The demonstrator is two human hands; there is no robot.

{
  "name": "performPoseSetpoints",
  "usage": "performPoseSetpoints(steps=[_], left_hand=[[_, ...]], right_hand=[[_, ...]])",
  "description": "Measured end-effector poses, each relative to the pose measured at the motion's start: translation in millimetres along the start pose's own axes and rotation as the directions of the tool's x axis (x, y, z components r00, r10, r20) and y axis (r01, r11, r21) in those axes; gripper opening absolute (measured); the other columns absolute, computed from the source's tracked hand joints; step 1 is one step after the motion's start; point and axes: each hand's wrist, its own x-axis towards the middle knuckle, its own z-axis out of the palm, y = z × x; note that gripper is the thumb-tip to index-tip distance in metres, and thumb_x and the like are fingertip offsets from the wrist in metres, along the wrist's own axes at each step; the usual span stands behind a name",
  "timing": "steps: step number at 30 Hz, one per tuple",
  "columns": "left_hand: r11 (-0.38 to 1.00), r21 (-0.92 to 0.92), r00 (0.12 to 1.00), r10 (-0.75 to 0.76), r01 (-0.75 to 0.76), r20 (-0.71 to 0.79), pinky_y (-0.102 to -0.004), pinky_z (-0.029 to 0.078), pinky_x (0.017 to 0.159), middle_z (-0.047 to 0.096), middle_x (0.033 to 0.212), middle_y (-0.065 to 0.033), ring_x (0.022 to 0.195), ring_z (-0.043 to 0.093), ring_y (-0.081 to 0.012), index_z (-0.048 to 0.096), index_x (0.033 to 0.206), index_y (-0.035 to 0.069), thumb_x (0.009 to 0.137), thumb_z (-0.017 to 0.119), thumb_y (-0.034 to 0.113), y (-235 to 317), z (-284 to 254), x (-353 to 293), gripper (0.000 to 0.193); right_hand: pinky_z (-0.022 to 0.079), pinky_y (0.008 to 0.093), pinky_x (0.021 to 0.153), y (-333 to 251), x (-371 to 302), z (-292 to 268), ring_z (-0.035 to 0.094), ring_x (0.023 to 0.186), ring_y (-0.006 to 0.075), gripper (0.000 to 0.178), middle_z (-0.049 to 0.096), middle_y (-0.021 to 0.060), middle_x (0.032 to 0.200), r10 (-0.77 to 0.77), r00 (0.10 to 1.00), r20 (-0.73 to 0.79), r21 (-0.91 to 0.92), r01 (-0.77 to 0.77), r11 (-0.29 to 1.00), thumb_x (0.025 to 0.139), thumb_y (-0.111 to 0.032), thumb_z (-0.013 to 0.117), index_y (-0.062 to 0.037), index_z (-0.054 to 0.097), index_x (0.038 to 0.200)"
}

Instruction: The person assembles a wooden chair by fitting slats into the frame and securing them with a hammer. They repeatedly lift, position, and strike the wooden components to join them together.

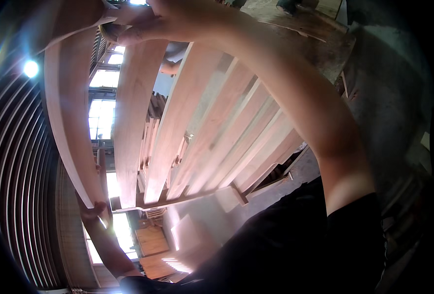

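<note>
A slatted frame of pale wood [131,112] stretches across the head view, its long boards fanning out in the fisheye picture. At the upper end of the outermost board [67,112], my right hand [155,27] is closed around the frame; part of its grip blends into the wood. The right arm arches over the slats. My left hand [95,210] is closed at that board's lower end, its fingers partly hidden and dim. A crosswise rail [178,200] joins the lower ends of the other slats.
Beyond the slats, another person's arm [170,66] shows through a gap. Stacked wood pieces [151,132] stand behind the frame. Bright windows [102,117] and a ribbed wall or ceiling [18,191] lie to the left. A wooden surface [320,36] is at the upper right.
</note>
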Motion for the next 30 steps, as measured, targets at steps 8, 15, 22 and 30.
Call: performPoseSetpoints(steps=[8,15,22,30], left_hand=[[0.998,-0.059,0.995,-0.026,0.021,-0.097,-0.0412,0.040,0.108,0.050,0.142,-0.0152,0.128,0.051,-0.0284,0.039,0.148,0.003,0.066,0.091,0.035,-13,-6,-3,0.103],[0.995,-0.099,0.994,-0.038,0.028,-0.104,-0.0409,0.041,0.107,0.051,0.140,-0.0152,0.127,0.052,-0.0282,0.040,0.147,0.002,0.065,0.091,0.034,-16,-2,1,0.102],[0.991,-0.124,0.992,-0.064,0.049,-0.113,-0.0406,0.041,0.105,0.052,0.139,-0.0151,0.126,0.052,-0.0280,0.041,0.147,0.002,0.064,0.090,0.032,-19,-1,-7,0.101],[0.985,-0.156,0.989,-0.095,0.076,-0.118,-0.0402,0.042,0.104,0.053,0.138,-0.0151,0.126,0.053,-0.0277,0.041,0.146,0.001,0.063,0.089,0.030,-22,-2,-10,0.101]], right_hand=[[0.051,0.0434,0.107,-18,3,-10,0.054,0.129,0.0371,0.083,0.026,0.0292,0.158,0.092,0.993,0.070,0.164,-0.102,0.981,0.089,-0.012,0.070,0.0030,0.022,0.155],[0.050,0.0458,0.105,4,24,8,0.054,0.128,0.0377,0.073,0.046,0.0271,0.147,-0.225,0.964,-0.143,-0.060,0.219,0.974,0.083,-0.004,0.068,0.0033,0.038,0.149],[0.051,0.0400,0.100,-47,14,-22,0.056,0.124,0.0348,0.067,0.057,0.0228,0.136,0.118,0.978,0.173,0.525,-0.193,0.829,0.077,0.001,0.068,-0.0006,0.048,0.141],[0.051,0.0401,0.099,-27,22,-13,0.059,0.121,0.0349,0.064,0.061,0.0229,0.130,0.008,1.000,0.026,0.315,-0.016,0.949,0.076,-0.004,0.072,-0.0012,0.051,0.136]])
